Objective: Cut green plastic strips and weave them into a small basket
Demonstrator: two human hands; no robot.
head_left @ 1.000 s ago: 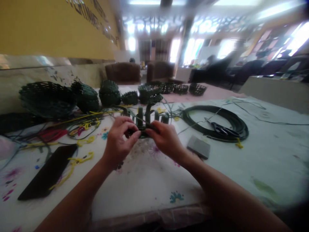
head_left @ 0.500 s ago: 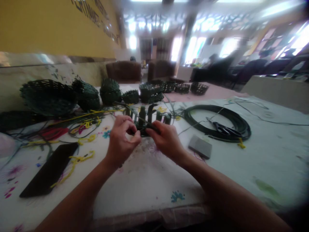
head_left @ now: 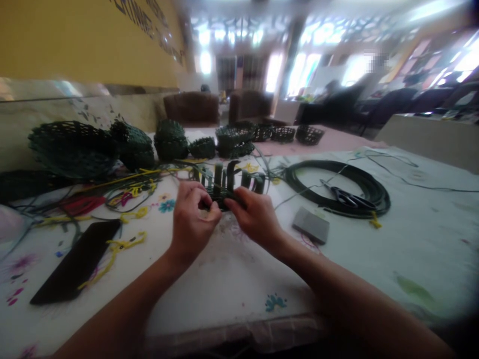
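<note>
Left hand has curled tighter; woven piece between both hands' fingers.

A small half-woven basket piece of dark green flat plastic strips sits on the white flowered tablecloth, well to the left of the big coil of dark green strip. Its woven bottom is low and flat, partly hidden. Several loose strip ends stand up from it, almost upright, some bent at the top. Its near edge is pinched from both sides, at the left and right.
</note>
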